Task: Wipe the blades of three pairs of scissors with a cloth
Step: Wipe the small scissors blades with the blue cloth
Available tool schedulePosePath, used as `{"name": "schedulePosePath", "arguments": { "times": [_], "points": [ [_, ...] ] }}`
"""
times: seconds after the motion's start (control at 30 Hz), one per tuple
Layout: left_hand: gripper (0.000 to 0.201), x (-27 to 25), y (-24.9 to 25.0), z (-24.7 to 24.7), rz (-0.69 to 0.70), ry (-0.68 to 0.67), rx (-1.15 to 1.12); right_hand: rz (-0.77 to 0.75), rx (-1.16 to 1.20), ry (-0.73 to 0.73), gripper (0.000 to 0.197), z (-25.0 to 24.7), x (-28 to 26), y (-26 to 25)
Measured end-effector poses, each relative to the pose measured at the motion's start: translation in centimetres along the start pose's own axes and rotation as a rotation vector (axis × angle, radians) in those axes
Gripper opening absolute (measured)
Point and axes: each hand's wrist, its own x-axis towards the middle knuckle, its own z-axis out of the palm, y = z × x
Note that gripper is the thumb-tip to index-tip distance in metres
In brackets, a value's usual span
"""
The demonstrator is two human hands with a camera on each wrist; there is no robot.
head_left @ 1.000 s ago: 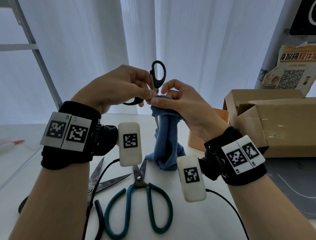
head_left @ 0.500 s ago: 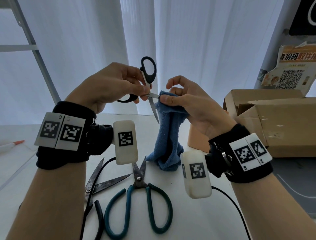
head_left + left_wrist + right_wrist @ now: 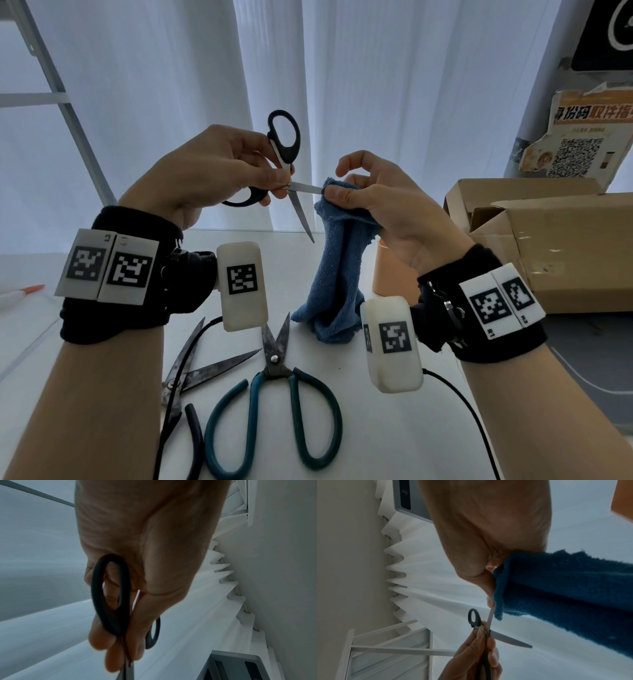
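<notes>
The blue cloth (image 3: 337, 270) is pinched around one blade by the right hand (image 3: 383, 205), its tail left hanging to the table. The black-handled scissors (image 3: 284, 171) are gripped spread open by the left hand (image 3: 212, 174), probably so each blade gets wiped separately.

white pleated curtains (image 3: 171, 102) backlit by daylight, white table (image 3: 394, 428), cardboard box (image 3: 565, 246) at right
</notes>
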Motion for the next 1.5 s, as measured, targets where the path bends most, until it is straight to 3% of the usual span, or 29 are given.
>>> {"name": "schedulePosePath", "arguments": {
  "times": [0.37,0.6,0.77,1.07,1.27,1.5],
  "points": [
    [0.020,0.1,-0.2,-0.3,0.007,0.016,-0.006,-0.002,0.049,0.134,0.019,0.2,0.3,0.4],
    [0.011,-0.5,-0.6,-1.7,0.010,-0.013,0.018,0.018,0.246,0.392,0.015,-1.9,0.9,0.9],
    [0.006,-0.3,-0.1,-0.4,0.048,-0.123,0.082,-0.018,0.383,0.197,0.001,-0.1,0.6,0.4],
    [0.012,0.3,-0.3,0.3,0.113,-0.079,0.097,-0.052,0.285,-0.125,0.025,0.7,-0.2,0.1],
    [0.015,0.5,-0.1,1.0,0.119,-0.102,0.121,-0.047,0.136,-0.097,0.038,1.5,-0.1,0.6],
    [0.016,0.5,0.1,1.5,0.128,-0.129,0.104,-0.038,0.105,-0.077,0.038,1.3,0.1,0.9]
  ]
}}
